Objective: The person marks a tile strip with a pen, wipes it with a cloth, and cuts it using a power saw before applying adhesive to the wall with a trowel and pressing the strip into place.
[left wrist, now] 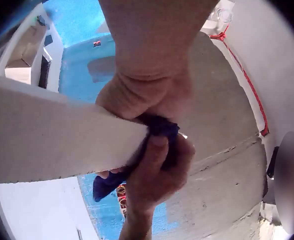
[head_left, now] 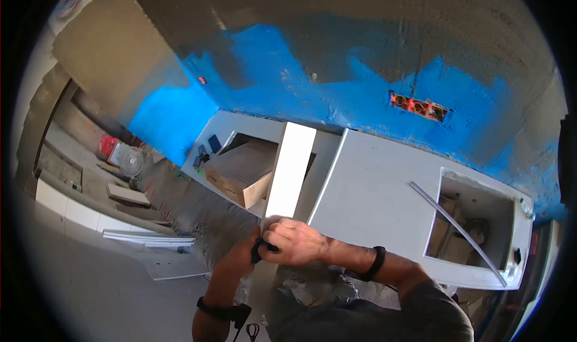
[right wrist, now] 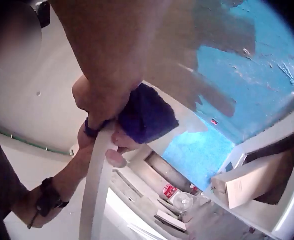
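Note:
A long white board (head_left: pixel 293 168) stands out in front of the person, its near end between both hands. The left hand (head_left: pixel 243 253) grips that end; in the right wrist view its fingertips (right wrist: pixel 116 158) curl over the board's edge. Close against it, the right hand (head_left: pixel 294 241) pinches a dark blue cloth (right wrist: pixel 147 115) wrapped over the board's end. In the left wrist view the right thumb (left wrist: pixel 159 142) presses the cloth, and a loose part of it hangs below the board.
A grey-white countertop (head_left: pixel 378 192) with a rectangular cutout lies ahead to the right, a metal strip (head_left: pixel 457 231) across it. Left of it, a cardboard box (head_left: pixel 243 174) sits in another opening. Behind rises a blue-painted wall (head_left: pixel 264 72) with socket boxes (head_left: pixel 419 106).

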`<state>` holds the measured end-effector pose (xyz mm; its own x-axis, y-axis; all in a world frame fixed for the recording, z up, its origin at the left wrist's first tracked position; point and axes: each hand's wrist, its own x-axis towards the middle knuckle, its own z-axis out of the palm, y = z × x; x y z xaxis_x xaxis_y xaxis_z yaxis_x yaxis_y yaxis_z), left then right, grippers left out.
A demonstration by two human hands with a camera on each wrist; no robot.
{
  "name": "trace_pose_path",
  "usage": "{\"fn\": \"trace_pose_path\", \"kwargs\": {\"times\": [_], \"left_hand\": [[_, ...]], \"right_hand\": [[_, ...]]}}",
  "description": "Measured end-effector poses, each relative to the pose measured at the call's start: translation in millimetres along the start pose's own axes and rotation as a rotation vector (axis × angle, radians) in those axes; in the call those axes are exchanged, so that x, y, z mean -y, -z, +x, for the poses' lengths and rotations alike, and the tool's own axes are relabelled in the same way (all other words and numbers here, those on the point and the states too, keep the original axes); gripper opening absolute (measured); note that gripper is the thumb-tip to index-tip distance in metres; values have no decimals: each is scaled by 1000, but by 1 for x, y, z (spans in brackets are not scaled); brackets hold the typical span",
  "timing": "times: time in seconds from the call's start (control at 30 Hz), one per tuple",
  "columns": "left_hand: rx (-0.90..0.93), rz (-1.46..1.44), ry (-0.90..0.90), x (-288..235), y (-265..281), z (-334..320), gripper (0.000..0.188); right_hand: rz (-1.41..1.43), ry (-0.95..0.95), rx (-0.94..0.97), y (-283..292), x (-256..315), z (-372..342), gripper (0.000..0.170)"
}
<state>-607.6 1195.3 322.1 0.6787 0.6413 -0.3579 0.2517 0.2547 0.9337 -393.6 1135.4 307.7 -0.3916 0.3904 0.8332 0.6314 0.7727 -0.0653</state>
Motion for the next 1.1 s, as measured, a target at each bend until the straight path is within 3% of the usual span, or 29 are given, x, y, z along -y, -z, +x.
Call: {"fn": "trace_pose_path", "kwargs": {"times": [0.03,0.1,0.17,0.2,0.23,0.37,0.43,0.5,0.57,0.6,0.63,0.67,0.73,0.77,0.83,0.9,0.93,0.97,1.03,1.1], "left_hand": [[-43,105,-2,-9,-5,-4,54],[37,210,-84,-20,-9,-6,63],[146,-303,238,-7,4,-9,70],[190,-104,209,10,14,-3,77],[195,-64,222,25,18,-4,73],[111,243,264,50,12,-28,60],[13,294,191,90,34,-47,59],[-176,403,47,163,71,-75,59],[-438,691,-163,256,112,-119,58],[-578,830,-246,301,129,-144,58],[-632,615,-29,289,135,-167,60],[-712,397,176,273,140,-189,62],[-760,-10,398,241,146,-234,65],[-761,-188,422,229,150,-253,66],[-819,-388,430,248,168,-274,67],[-926,-425,422,297,184,-291,65],[-1027,-417,621,283,193,-283,55],[-998,-386,693,293,210,-280,40],[-1011,-472,678,305,244,-272,28],[-1070,-510,824,341,289,-270,16]], "right_hand": [[-7,20,-25,4,-2,4,21],[-75,-15,-112,17,-14,11,19],[-171,-101,-146,25,-31,13,26],[-302,-157,-166,40,-49,18,26],[-432,-208,-188,61,-72,25,26],[-389,-526,-250,90,-135,31,27],[-441,-711,-305,83,-154,4,24],[-507,-789,-208,72,-161,-47,20],[-417,-1110,-38,56,-145,-103,22],[-429,-1140,9,45,-137,-139,25],[-521,-1101,103,33,-129,-174,31],[-567,-1177,279,25,-128,-221,36],[-646,-1352,782,13,-101,-274,36],[-758,-1354,988,3,-90,-280,37],[-674,-1354,1159,-25,-74,-249,40],[-576,-956,830,-83,-70,-282,43],[-306,-1089,801,-118,-70,-254,43],[-34,-1208,761,-164,-66,-225,42],[118,-957,802,-256,-53,-147,39],[145,-710,1159,-351,-47,-117,42]]}}
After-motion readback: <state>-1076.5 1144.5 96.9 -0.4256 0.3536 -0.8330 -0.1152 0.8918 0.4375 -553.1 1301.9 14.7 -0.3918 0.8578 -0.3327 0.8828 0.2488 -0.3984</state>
